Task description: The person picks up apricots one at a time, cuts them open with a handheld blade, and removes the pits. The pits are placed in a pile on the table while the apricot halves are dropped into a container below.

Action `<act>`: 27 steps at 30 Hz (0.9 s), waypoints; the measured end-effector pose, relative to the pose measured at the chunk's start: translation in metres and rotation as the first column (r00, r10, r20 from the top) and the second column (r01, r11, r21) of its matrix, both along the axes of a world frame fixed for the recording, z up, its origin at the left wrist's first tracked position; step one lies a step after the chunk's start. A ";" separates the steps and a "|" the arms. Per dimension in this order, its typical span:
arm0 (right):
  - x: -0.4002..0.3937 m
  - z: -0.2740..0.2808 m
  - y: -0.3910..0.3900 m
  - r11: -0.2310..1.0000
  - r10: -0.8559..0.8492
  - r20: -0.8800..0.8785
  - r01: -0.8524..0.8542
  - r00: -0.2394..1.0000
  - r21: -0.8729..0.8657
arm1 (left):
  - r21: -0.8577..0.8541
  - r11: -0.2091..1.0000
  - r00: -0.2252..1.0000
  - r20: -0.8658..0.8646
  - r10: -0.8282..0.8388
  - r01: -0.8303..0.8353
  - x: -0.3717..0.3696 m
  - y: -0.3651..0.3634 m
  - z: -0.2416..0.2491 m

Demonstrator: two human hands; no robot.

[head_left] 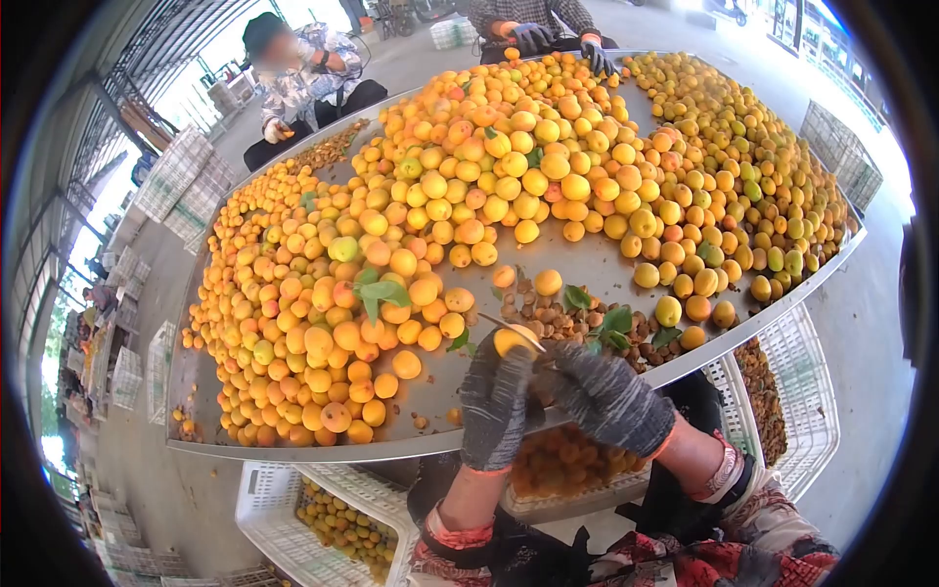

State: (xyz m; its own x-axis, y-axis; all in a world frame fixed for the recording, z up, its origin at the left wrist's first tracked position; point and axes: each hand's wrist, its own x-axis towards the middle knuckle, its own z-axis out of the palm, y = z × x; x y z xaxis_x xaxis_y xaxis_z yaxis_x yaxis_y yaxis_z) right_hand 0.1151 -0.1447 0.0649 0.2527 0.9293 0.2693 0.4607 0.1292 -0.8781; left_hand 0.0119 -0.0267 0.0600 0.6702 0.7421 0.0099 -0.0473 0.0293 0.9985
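In a dark grey knitted glove, my left hand (493, 399) grips an orange apricot (514, 339) at the table's near edge. My right hand (618, 399), gloved the same way, pinches a thin knife-like tool (511, 327) whose narrow length lies across the top of that fruit. Both hands are close together, their fingertips almost meeting. Just beyond them, brown apricot pits (559, 315) and green leaves (616, 323) are scattered on the metal tabletop (579, 256). A large heap of whole apricots (469, 186) spreads over the table.
Below the near edge stand white plastic crates: one with greenish-yellow fruit (344, 528), one with orange fruit pieces (572, 462), one with brown pits (759, 391). Two people sit across the table, a gloved hand (599, 55) among the fruit. Stacked crates (186, 181) stand at left.
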 end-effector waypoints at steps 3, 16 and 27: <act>-0.017 0.000 0.011 0.980 -0.195 0.166 0.197 0.967 0.000 | -0.194 0.979 0.992 0.098 0.085 -0.065 0.004 -0.002 -0.008; 0.018 -0.010 -0.012 0.989 -0.027 0.815 -0.105 0.579 0.107 | 0.270 0.961 0.994 0.075 -0.083 0.060 -0.009 0.006 0.005; 0.012 -0.011 -0.013 0.995 0.017 0.260 0.010 0.965 -0.100 | -0.129 0.989 0.993 0.104 -0.054 0.067 -0.005 0.003 -0.012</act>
State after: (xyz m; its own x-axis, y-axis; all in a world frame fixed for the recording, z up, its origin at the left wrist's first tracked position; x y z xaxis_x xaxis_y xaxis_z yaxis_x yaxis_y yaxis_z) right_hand 0.1266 -0.1574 0.0543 0.1826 0.9554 0.2319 0.6750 0.0497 -0.7361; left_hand 0.0074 -0.0238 0.0477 0.7145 0.6995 -0.0164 -0.1407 0.1666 0.9759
